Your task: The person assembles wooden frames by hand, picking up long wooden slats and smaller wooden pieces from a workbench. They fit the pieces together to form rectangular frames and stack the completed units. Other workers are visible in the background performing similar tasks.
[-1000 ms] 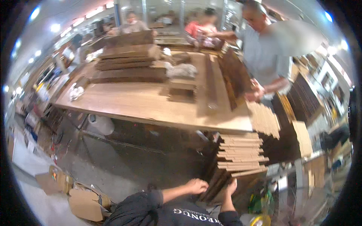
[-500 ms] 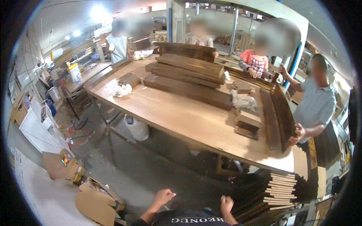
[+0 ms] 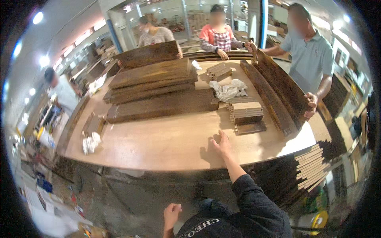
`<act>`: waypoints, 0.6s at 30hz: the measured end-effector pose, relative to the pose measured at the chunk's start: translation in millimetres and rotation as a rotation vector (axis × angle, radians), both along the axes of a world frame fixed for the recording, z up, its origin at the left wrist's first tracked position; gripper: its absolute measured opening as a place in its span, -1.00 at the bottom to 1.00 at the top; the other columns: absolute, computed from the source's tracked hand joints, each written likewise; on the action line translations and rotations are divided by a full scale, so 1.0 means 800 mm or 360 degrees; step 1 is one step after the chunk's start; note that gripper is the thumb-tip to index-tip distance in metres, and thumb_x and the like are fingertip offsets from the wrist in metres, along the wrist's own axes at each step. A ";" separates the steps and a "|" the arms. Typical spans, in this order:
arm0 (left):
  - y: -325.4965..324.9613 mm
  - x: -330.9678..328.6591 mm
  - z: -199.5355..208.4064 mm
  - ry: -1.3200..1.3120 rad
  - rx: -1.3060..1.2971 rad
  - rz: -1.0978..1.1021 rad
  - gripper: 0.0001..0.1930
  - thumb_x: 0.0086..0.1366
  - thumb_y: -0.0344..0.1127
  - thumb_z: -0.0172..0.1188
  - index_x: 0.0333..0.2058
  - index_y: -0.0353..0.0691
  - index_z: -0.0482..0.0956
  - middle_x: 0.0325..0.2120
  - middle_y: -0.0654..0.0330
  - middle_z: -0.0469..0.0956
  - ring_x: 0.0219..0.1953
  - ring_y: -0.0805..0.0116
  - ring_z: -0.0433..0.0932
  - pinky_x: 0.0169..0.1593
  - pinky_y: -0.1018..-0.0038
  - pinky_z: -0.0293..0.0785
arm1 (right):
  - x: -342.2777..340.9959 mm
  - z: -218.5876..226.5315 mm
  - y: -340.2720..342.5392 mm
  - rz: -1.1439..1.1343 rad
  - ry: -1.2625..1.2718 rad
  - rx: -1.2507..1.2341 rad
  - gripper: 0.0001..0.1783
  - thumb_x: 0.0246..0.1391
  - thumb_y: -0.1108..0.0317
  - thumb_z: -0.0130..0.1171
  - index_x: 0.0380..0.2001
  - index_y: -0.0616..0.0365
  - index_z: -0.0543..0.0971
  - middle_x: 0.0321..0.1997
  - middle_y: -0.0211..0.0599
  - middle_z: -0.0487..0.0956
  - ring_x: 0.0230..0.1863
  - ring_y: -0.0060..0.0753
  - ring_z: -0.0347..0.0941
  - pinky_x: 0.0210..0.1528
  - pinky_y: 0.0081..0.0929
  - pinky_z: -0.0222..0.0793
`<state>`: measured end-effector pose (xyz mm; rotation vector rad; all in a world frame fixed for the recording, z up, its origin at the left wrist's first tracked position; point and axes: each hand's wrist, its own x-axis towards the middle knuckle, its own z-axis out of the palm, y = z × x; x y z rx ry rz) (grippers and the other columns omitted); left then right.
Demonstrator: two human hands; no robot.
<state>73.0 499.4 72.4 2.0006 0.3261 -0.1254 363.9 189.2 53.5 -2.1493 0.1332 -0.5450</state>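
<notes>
My right hand (image 3: 222,143) reaches over the near part of the wooden table (image 3: 166,144), fingers apart, nothing in it. Its shadow falls on the tabletop just left of it. Nearest to it is a stack of small dark-stained wood blocks (image 3: 247,113), beyond and to the right. A crumpled white cloth (image 3: 228,90) lies behind that stack. Farther left, a long dark board (image 3: 162,105) rests before a pile of similar boards (image 3: 152,75). Low by my body, off the table, my left hand (image 3: 172,214) is curled closed with nothing visible in it.
At the right, a co-worker (image 3: 311,51) holds a dark plank (image 3: 281,85) on edge. Two people stand at the far side, one holding a board (image 3: 149,53); another is at far left. Stacked boards (image 3: 311,168) stand beside the table's right end. Another white cloth (image 3: 91,142) lies left.
My right hand has moved forward from beside my body to over the table and opened. My left hand stays low. The view has shifted closer to the table and turned right.
</notes>
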 end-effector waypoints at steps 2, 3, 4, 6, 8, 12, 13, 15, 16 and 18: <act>0.004 0.032 0.035 0.0149 0.0025 0.0020 -0.76 0.16 -0.23 0.16 -0.47 -0.33 0.56 -0.59 0.18 0.59 -0.47 0.42 0.56 -0.34 0.50 0.42 | 0.048 0.004 0.011 -0.0049 0.0141 0.0048 -0.13 -0.14 0.06 0.23 0.21 0.13 0.13 0.17 -0.04 0.31 0.20 -0.05 0.20 0.20 -0.18 0.13; 0.009 0.048 0.045 0.0180 -0.0025 0.0036 -0.77 0.16 -0.24 0.17 -0.46 -0.33 0.56 -0.57 0.18 0.59 -0.46 0.42 0.56 -0.32 0.49 0.42 | 0.074 0.005 0.011 -0.0131 0.0172 0.0078 -0.11 -0.14 0.06 0.23 0.23 0.12 0.10 0.19 -0.05 0.28 0.21 -0.05 0.19 0.21 -0.18 0.11; 0.017 0.069 0.049 0.0169 0.0114 -0.0040 -0.78 0.14 -0.25 0.19 -0.47 -0.33 0.57 -0.56 0.18 0.58 -0.45 0.45 0.53 -0.31 0.50 0.43 | 0.100 0.018 0.015 -0.0194 0.0191 0.0092 -0.09 -0.14 0.06 0.23 0.24 0.10 0.07 0.21 -0.06 0.26 0.22 -0.05 0.18 0.22 -0.18 0.09; 0.034 0.098 0.069 0.0215 0.0205 -0.0103 -0.78 0.13 -0.26 0.19 -0.48 -0.34 0.57 -0.56 0.18 0.58 -0.44 0.47 0.52 -0.30 0.51 0.42 | 0.143 0.011 0.019 -0.0302 0.0069 0.0069 -0.03 -0.13 0.07 0.21 0.29 0.06 -0.03 0.25 -0.06 0.20 0.24 -0.04 0.14 0.25 -0.18 0.05; 0.053 0.123 0.077 0.0224 0.0272 -0.0049 -0.79 0.14 -0.28 0.17 -0.47 -0.36 0.56 -0.55 0.18 0.57 -0.45 0.47 0.50 -0.29 0.51 0.42 | 0.178 0.029 0.021 -0.0446 0.0229 -0.0039 -0.02 -0.14 0.07 0.21 0.29 0.05 -0.05 0.27 -0.06 0.19 0.26 -0.06 0.11 0.26 -0.19 0.03; 0.066 0.185 0.081 0.0129 -0.0002 0.0194 -0.79 0.17 -0.29 0.15 -0.47 -0.37 0.54 -0.58 0.21 0.54 -0.48 0.54 0.47 -0.33 0.56 0.39 | 0.201 0.041 0.009 -0.0620 0.0220 0.0059 -0.22 -0.20 0.17 0.25 0.11 0.18 0.22 0.12 -0.11 0.29 0.17 -0.12 0.20 0.15 -0.25 0.16; 0.069 0.201 0.085 0.0104 0.0047 0.0101 -0.78 0.17 -0.28 0.16 -0.46 -0.37 0.54 -0.58 0.20 0.54 -0.49 0.54 0.47 -0.34 0.56 0.39 | 0.201 0.041 0.007 -0.0626 0.0183 0.0144 -0.26 -0.21 0.17 0.25 0.07 0.19 0.26 0.07 -0.12 0.33 0.13 -0.12 0.23 0.12 -0.25 0.19; 0.074 0.242 0.089 0.0052 0.0146 -0.0120 -0.77 0.17 -0.26 0.17 -0.43 -0.35 0.53 -0.59 0.17 0.53 -0.50 0.52 0.47 -0.34 0.55 0.39 | 0.194 0.044 0.000 -0.0530 -0.0083 0.0274 -0.40 -0.25 0.20 0.27 -0.09 0.20 0.38 -0.15 -0.13 0.45 -0.03 -0.09 0.35 -0.02 -0.24 0.27; 0.096 0.266 0.065 0.0269 0.0371 -0.0115 -0.75 0.14 -0.22 0.20 -0.40 -0.35 0.53 -0.59 0.12 0.52 -0.48 0.44 0.48 -0.33 0.48 0.40 | 0.187 0.046 -0.004 -0.0360 0.0011 0.0315 -0.43 -0.25 0.19 0.27 -0.12 0.19 0.41 -0.18 -0.13 0.46 -0.05 -0.09 0.36 -0.02 -0.22 0.27; 0.085 0.333 0.080 0.0126 0.0552 -0.0128 -0.68 0.06 -0.22 0.25 -0.27 -0.29 0.48 -0.39 0.04 0.51 -0.26 0.20 0.50 -0.16 0.36 0.39 | 0.165 0.031 -0.003 -0.0161 0.0161 0.0104 -0.50 -0.23 0.14 0.24 -0.19 0.17 0.45 -0.21 -0.13 0.47 -0.07 -0.10 0.37 -0.02 -0.20 0.26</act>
